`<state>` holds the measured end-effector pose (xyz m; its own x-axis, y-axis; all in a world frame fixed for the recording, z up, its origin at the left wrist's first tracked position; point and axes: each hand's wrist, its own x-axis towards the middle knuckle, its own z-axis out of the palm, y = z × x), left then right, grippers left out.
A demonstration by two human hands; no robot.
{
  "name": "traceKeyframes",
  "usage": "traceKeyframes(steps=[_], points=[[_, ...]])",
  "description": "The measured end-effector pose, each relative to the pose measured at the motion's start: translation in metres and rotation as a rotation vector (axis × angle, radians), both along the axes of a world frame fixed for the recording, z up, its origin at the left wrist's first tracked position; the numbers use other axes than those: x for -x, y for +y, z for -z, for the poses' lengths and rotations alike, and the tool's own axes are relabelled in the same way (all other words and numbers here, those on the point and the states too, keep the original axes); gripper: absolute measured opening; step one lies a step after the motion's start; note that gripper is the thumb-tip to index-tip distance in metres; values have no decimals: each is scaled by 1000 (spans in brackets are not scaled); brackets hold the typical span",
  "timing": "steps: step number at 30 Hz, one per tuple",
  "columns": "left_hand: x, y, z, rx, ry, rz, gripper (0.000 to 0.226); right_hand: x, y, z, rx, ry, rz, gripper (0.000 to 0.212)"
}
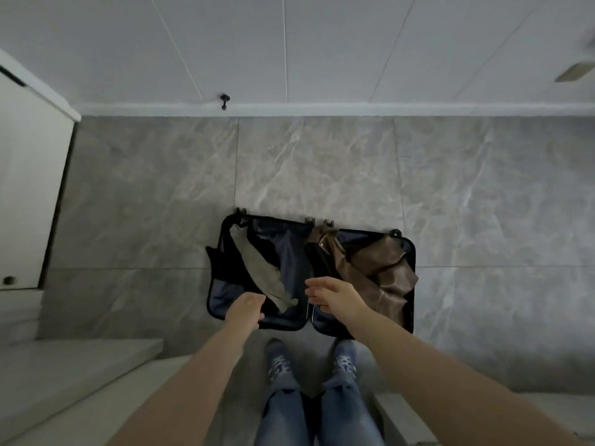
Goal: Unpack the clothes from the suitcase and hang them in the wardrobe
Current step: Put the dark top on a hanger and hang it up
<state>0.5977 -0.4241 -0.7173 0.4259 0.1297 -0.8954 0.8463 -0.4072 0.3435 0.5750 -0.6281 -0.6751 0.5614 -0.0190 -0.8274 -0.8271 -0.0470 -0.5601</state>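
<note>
A dark suitcase (pixel 291 323) lies open flat on the marble floor just ahead of my feet. Its left half holds a black garment (pixel 225 268) and a khaki garment (pixel 267 275) lying diagonally. A brown garment (pixel 380 268) fills the right half. My left hand (pixel 246 309) hovers over the front edge of the left half with its fingers curled under; nothing shows in it. My right hand (pixel 335 297) reaches over the middle hinge, fingers spread and relaxed, empty.
A pale wardrobe (pixel 29 188) stands at the left with its door edge facing the floor space. A white wall with a skirting board (pixel 354 109) runs behind the suitcase. A small black door stop (pixel 224 100) sits at the wall base. Light ledges flank my legs.
</note>
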Motion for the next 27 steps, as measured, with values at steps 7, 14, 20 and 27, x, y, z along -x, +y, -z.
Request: traceKeyframes(steps=[7, 14, 20, 27], points=[[-7, 24, 145, 117, 90, -252, 19, -15, 31, 164, 71, 61, -395, 46], [-1, 46, 305, 86, 39, -201, 14, -8, 63, 313, 76, 143, -503, 51], [-3, 46, 392, 97, 90, -275, 16, 38, 69, 391, 122, 60, -662, 49], [-18, 36, 450, 139, 70, -408, 40, 84, 50, 423, 44, 64, -641, 26]])
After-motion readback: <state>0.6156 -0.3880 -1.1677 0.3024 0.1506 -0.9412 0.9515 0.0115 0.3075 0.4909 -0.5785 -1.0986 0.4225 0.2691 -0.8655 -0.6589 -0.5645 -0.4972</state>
